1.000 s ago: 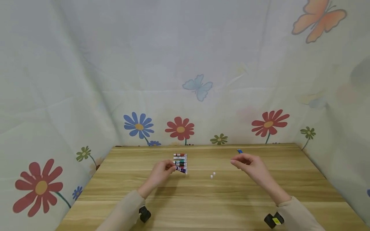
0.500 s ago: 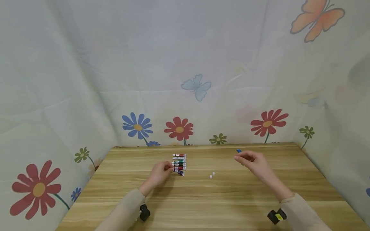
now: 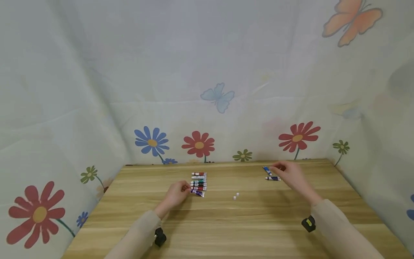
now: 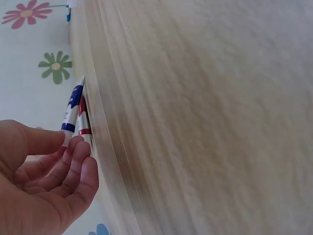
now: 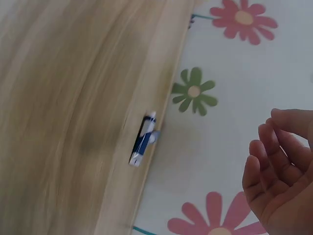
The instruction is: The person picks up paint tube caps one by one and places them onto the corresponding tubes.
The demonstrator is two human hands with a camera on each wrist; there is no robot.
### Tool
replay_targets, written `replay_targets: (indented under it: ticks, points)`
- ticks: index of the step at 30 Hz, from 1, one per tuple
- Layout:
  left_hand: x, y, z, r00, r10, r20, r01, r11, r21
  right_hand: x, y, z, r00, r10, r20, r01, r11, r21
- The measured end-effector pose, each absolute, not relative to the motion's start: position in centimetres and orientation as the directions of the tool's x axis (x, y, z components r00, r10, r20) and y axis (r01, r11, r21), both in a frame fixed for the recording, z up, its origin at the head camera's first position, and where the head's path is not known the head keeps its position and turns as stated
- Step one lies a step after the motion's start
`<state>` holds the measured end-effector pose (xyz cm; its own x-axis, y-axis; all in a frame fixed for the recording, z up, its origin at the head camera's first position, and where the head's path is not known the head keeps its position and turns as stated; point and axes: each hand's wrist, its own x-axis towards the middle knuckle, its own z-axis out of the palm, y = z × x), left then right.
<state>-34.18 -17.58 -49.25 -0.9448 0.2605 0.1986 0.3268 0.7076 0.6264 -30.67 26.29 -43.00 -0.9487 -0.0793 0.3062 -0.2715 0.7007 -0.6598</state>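
Note:
My left hand (image 3: 177, 193) pinches the white cap end of a purple paint tube (image 3: 197, 193) between thumb and fingers; in the left wrist view the purple tube (image 4: 72, 108) points away from the fingertips. A red tube (image 4: 84, 117) lies just behind it. My right hand (image 3: 291, 176) is raised near the back right, thumb and index tips together, with nothing visible in the fingers. Beside its fingertips are a light-blue tube (image 3: 267, 170) and a dark-blue tube (image 3: 273, 178). In the right wrist view the dark-blue tube (image 5: 142, 140) lies apart from the hand.
Several paint tubes (image 3: 198, 178) lie in a row beyond the left hand. Two small white pieces (image 3: 236, 196) sit mid-table between the hands. A flowered cloth (image 3: 223, 129) rises behind the wooden table (image 3: 226, 230).
The right hand has moved right and away from me, uncovering the dark-blue tube and more of the light-blue one. The left hand stays at the purple tube, which has shifted slightly.

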Motion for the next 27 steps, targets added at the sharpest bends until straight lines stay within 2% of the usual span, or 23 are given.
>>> replay_targets:
  ticks: [8,14,20,27]
  points:
    - [-33.8,-18.4,-49.8,-0.961,0.242,0.136,0.271,0.712,0.648,-33.8,26.0,-44.6,-0.94,-0.191,0.281,-0.322,0.764,-0.559]
    - [-34.2,-18.7,-49.9,-0.924,0.332,0.19,0.372,0.664,0.648,-34.9,26.9,-46.1,-0.942,-0.253,0.221,-0.334,0.764,-0.551]
    - [-34.8,-18.5,-50.0,-0.942,0.313,0.123,0.317,0.702,0.638,-35.2,27.5,-47.8,-0.961,-0.236,0.145,-0.277,0.789,-0.549]
    - [-35.1,-18.4,-49.7,-0.927,0.354,0.127,0.356,0.715,0.602,-35.9,27.6,-48.8,-0.964,-0.237,0.121,-0.265,0.818,-0.511]
